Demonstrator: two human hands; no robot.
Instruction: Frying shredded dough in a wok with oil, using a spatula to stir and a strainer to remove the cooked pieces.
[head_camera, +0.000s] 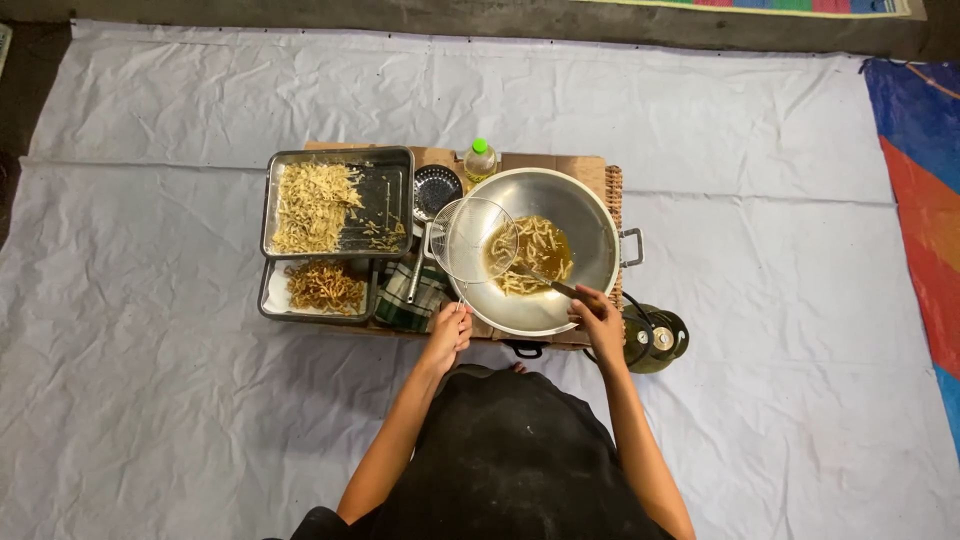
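A large steel wok (590, 215) holds hot oil with pale dough strips (530, 255) frying in it. My left hand (448, 328) grips the handle of a round wire skimmer (474, 240), which hovers over the wok's left rim. My right hand (600, 318) holds a thin utensil (550, 282) whose tip reaches into the oil among the strips.
A steel tray (390, 190) of raw pale strips sits at the left, with a smaller tray (272, 300) of fried brown strips below it. A green-capped oil bottle (480, 160), a perforated ladle (437, 190), a checked cloth (405, 300) and a green gas cylinder (655, 340) surround the wok.
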